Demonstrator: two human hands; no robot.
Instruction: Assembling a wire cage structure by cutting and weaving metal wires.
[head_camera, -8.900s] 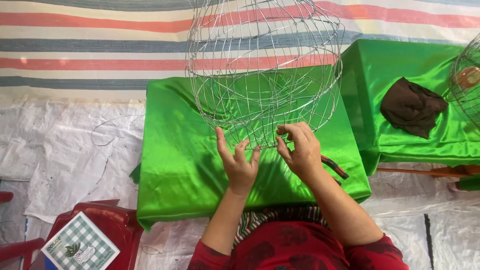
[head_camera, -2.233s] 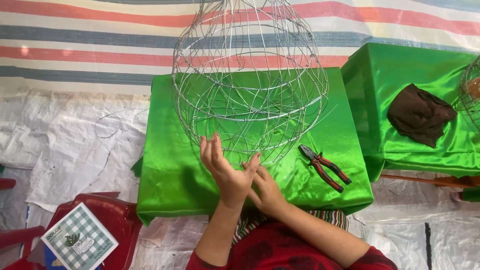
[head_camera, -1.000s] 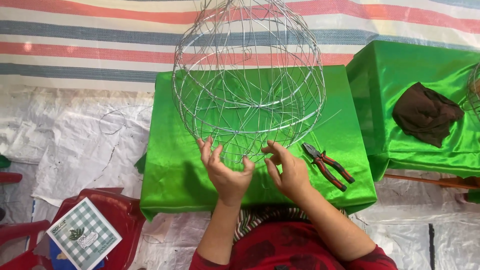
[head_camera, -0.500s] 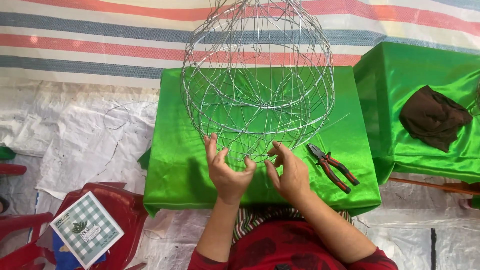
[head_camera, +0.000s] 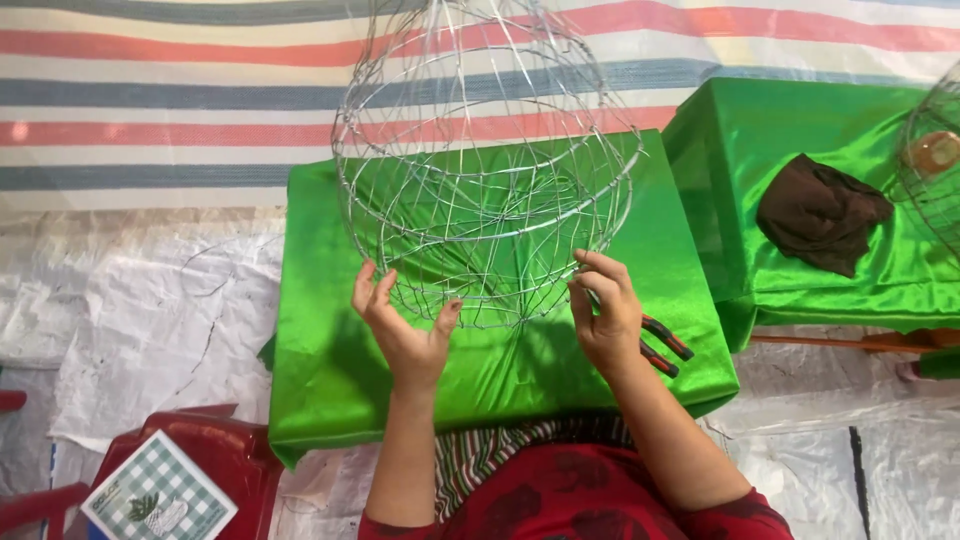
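Striped red, blue and cream woven mat (head_camera: 150, 100) at top; crinkled white plastic sheeting (head_camera: 130, 320) over floor; second green satin-draped table (head_camera: 800, 140) right (brown cloth (head_camera: 820, 212) on it); red plastic chair (head_camera: 215, 450) lower left.

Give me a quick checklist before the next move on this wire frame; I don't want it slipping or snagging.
1. Left hand on the wire frame: ok, open palm and fingertips against its lower left edge.
2. Right hand on the frame: ok, fingers at its lower right wires; a firm grip cannot be told.
3. Frame supported: ok, its bottom stands on the green cloth-covered table.
4. Pliers within reach: ok, lying on the table partly behind the right hand.
5. Loose wire ends near the fingers: cannot tell, too fine to see.
6. Frame apart from the second table: ok.
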